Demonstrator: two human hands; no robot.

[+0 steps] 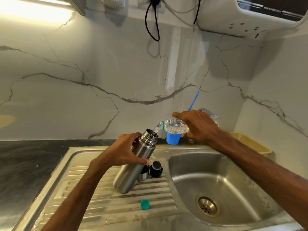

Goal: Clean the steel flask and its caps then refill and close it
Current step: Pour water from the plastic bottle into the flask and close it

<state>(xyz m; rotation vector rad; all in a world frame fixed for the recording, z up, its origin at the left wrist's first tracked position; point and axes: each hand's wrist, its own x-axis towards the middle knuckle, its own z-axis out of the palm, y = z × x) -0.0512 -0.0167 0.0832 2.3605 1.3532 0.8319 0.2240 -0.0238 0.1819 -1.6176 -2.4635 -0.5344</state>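
Observation:
The steel flask (133, 167) stands tilted on the ribbed draining board (116, 207), its mouth open. My left hand (123, 152) grips its upper body. My right hand (196, 125) holds a clear plastic water bottle (175, 126) tipped leftward, and water runs from its neck into the flask's mouth. Behind the flask sit the black inner cap (156, 169) and the steel cup cap (143, 175), which the flask partly hides. The bottle's green cap (145, 204) lies on the board near the front.
The sink basin (216, 180) with its drain (207, 206) lies to the right. A blue cup (173, 138) with a blue stick stands at the back rim, beside the tap (208, 112). A yellow tray (253, 142) sits at the far right. Dark countertop (25, 164) extends left.

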